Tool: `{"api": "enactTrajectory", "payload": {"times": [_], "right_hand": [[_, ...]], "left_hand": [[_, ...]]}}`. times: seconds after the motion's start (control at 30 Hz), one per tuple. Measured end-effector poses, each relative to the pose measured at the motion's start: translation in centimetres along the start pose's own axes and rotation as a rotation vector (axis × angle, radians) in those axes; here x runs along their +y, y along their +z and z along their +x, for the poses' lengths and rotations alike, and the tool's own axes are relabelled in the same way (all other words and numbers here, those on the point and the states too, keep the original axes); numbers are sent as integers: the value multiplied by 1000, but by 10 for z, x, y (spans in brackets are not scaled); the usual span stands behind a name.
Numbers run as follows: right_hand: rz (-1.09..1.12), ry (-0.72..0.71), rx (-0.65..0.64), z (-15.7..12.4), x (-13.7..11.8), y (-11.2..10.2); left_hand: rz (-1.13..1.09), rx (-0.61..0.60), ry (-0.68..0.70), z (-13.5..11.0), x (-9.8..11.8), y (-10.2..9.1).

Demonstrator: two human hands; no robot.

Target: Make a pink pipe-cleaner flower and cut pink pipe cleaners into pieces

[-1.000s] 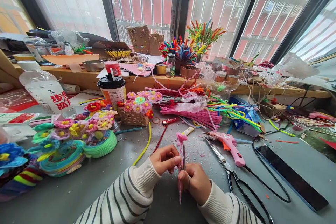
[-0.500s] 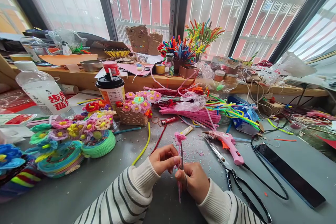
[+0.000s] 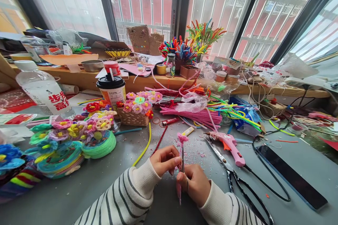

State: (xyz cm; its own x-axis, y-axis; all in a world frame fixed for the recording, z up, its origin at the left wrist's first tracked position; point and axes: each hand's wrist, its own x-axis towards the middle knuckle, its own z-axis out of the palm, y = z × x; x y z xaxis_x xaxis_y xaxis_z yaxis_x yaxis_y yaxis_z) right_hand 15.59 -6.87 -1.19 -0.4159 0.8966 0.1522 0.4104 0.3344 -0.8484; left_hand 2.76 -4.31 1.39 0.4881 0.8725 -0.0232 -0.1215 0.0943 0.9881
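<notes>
"On the far left of the bench (image 3: 105, 190), what is there?"

"Blue fuzzy flowers (image 3: 10, 156) sit at the edge, with a bottle (image 3: 44, 91) in red lettering farther back. Next come two coiled pots (image 3: 100, 146) topped with more blooms, a black-lidded cup (image 3: 112, 94) behind them, and a small basket (image 3: 133, 118) of mostly pink blossoms."

"And toward the middle?"

"A bent yellow stem (image 3: 146, 146) lies on the bench, its near end by the left sleeve (image 3: 124, 193). Then comes the left hand (image 3: 167, 161), thumb and fingers pinched on the stem of a pink flower (image 3: 182, 139). The flower's head stands just above the fingers, in front of a bundle of pink stems (image 3: 191, 116)."

"What about the right hand (image 3: 195, 182)?"

"Just beside the left one, it is curled around a slim metal tool (image 3: 182, 158), the blade upright along the pink flower's stem. Its fingers cover most of the handle. A pink strand (image 3: 180, 198) hangs beside that hand."

"Farther right?"

"Large scissors (image 3: 224, 161) lie with their black handles toward the person, and a pink glue gun (image 3: 231, 146) rests beside their blades. Its black cable (image 3: 269, 188) loops near a dark phone (image 3: 292, 177), set slantwise."
</notes>
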Motion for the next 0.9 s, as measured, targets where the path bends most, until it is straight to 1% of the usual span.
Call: {"api": "enactTrajectory", "payload": {"times": [0.1,0.2,0.3,0.47,0.73,0.9], "right_hand": [[16,-9,18,0,1,1],[46,-52,23,1,0,2],[66,-66,24,1,-1,1],[79,-39,42,1,0,3],[58,-6,113,2,8,5],[50,35,101,2,6,4]], "left_hand": [[-11,8,-16,0,0,0],[-17,13,-25,0,-1,-1],[-17,0,-31,0,-3,-2],[-12,-7,-40,0,-4,-2],[2,8,-40,1,-6,-2],[21,24,-28,2,-7,-3]]}}
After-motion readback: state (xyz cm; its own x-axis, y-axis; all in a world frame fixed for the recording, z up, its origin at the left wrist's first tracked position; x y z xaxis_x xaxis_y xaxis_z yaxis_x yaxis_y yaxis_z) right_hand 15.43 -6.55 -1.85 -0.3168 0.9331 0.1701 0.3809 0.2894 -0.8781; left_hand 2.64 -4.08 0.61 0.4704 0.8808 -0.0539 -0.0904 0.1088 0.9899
